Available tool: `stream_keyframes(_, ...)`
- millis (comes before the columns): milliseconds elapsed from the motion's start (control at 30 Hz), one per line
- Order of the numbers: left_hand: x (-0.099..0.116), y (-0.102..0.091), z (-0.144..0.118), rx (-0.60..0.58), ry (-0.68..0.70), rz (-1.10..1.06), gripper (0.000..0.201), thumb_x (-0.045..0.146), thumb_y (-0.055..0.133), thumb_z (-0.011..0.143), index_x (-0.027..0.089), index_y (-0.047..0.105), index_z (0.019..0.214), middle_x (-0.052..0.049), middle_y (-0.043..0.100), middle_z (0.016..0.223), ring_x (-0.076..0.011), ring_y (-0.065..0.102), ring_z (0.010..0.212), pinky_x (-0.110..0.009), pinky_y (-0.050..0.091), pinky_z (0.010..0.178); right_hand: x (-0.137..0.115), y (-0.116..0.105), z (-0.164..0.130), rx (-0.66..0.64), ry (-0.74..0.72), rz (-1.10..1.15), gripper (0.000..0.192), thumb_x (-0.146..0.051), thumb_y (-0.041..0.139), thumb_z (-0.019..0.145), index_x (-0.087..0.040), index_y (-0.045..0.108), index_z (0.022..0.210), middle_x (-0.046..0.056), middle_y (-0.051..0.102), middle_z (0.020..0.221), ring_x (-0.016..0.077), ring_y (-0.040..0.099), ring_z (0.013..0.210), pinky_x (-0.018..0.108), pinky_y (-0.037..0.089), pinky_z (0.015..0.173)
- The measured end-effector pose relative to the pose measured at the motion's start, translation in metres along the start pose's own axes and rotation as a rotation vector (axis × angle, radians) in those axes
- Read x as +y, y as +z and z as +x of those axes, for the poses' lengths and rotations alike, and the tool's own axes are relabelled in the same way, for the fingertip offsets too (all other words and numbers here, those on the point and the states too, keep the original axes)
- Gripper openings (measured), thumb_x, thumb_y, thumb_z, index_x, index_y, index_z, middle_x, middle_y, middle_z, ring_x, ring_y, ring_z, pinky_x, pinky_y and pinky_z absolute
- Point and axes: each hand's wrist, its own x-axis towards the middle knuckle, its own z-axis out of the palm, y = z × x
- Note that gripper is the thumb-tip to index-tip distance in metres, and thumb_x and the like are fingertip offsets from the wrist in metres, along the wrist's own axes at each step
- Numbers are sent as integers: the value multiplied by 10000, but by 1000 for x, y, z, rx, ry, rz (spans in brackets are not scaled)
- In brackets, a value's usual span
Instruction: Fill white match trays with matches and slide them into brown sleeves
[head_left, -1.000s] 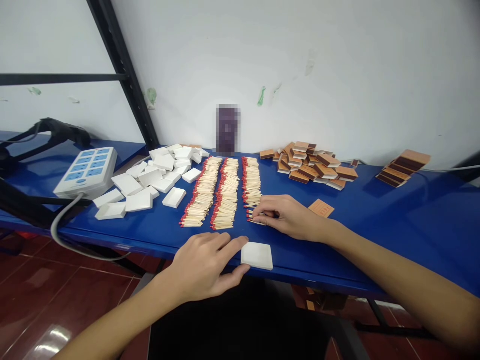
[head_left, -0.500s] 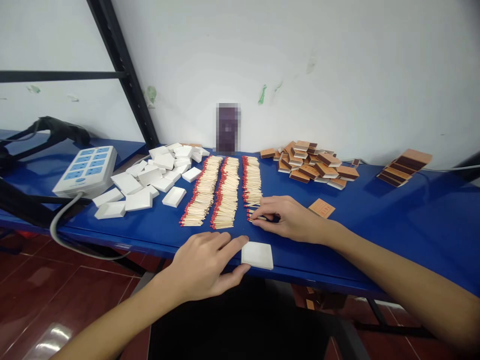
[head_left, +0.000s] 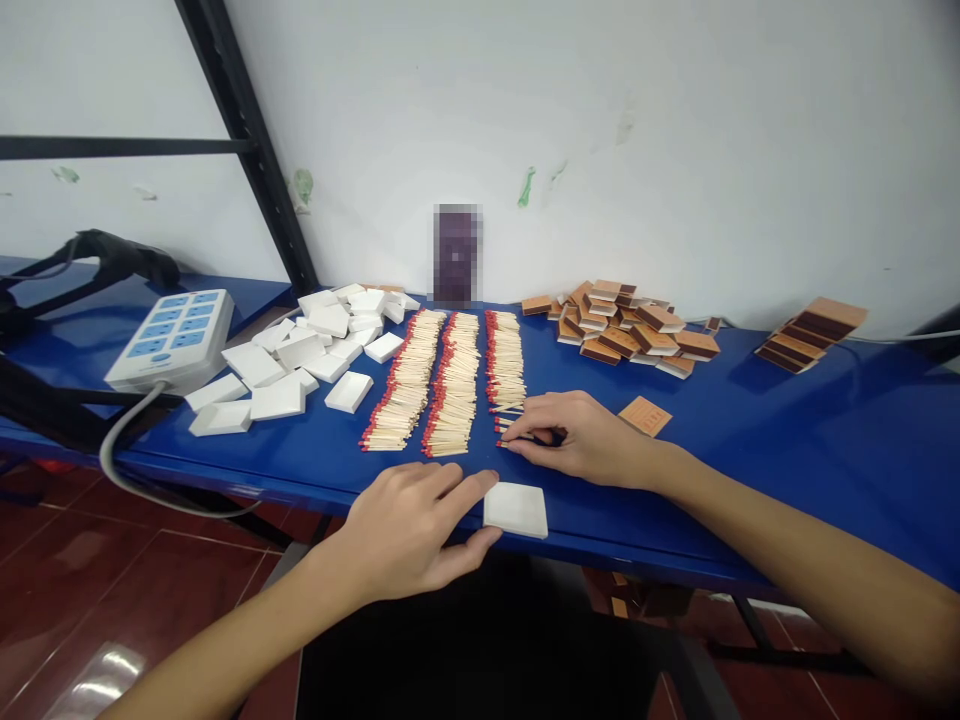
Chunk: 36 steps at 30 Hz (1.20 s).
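Thumb and forefinger of my left hand (head_left: 420,525) grip the left end of a white matchbox tray (head_left: 516,510), which lies flat at the table's front edge. My right hand (head_left: 566,435) is closed in a pinch over the near end of the right-hand row of matches (head_left: 505,350). Its fingertips are on a few red-tipped matchsticks, partly hidden by the fingers. Two longer match rows (head_left: 451,385) (head_left: 405,385) lie to the left, heads facing left. Just beyond my right wrist lies a flat orange matchbox (head_left: 645,416).
White trays (head_left: 300,350) are heaped at the left, beside a power strip (head_left: 176,335) with a grey cable. Orange matchbox sleeves (head_left: 619,325) are piled at the back right, with a leaning stack (head_left: 814,330) farther right. A black metal post (head_left: 255,150) rises at the left.
Almost nothing differs. Both hands keep their places, my left on the tray and my right at the matches; the view shifts very slightly.
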Motion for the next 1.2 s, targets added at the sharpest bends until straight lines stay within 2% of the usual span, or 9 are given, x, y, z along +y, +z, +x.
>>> stream_keyframes(267, -1, 2, 2, 11, 1, 0, 311, 380, 484, 956, 169, 565, 1168, 1, 618, 742, -194, 614, 600, -312, 444, 511, 2, 3, 3, 122, 138, -17, 209, -307, 606, 903, -174, 713, 782, -38, 445, 564, 97, 416, 525, 237, 317, 536)
stream_keyframes(433, -1, 1, 1, 5, -4, 3, 313, 380, 485, 955, 171, 562, 1176, 3, 619, 749, -199, 621, 610, -318, 449, 516, 5, 3, 4, 90, 149, -38, 223, -301, 587, 909, -177, 714, 773, -30, 471, 567, 101, 416, 524, 243, 313, 539)
stream_keyframes(600, 0, 1, 0, 7, -3, 4, 316, 386, 478, 958, 171, 564, 1173, 3, 612, 744, -196, 615, 601, -314, 437, 507, 4, 2, 2, 44, 137, 8, 203, -286, 590, 904, -179, 716, 786, -3, 564, 644, 108, 462, 574, 243, 343, 566)
stream_keyframes(800, 0, 1, 1, 6, -3, 0, 309, 381, 480, 959, 169, 565, 1167, 5, 612, 741, -194, 615, 601, -315, 435, 512, 6, 2, 4, 121, 183, -33, 205, -280, 594, 900, -172, 699, 761, -39, 442, 564, 98, 402, 525, 248, 311, 541)
stream_keyframes(1100, 0, 1, 0, -2, -4, 8, 308, 378, 481, 958, 171, 554, 1175, 4, 610, 737, -190, 612, 605, -305, 422, 519, 7, 0, 5, 62, 235, 65, 227, -312, 599, 894, -174, 696, 742, -43, 436, 572, 94, 378, 522, 249, 304, 525)
stream_keyframes(1200, -1, 1, 0, -7, -2, 8, 320, 386, 479, 960, 171, 547, 1186, 3, 613, 748, -192, 618, 614, -309, 428, 519, 9, 0, 4, 103, 230, 41, 227, -315, 597, 901, -176, 704, 757, -40, 441, 576, 99, 389, 529, 251, 310, 535)
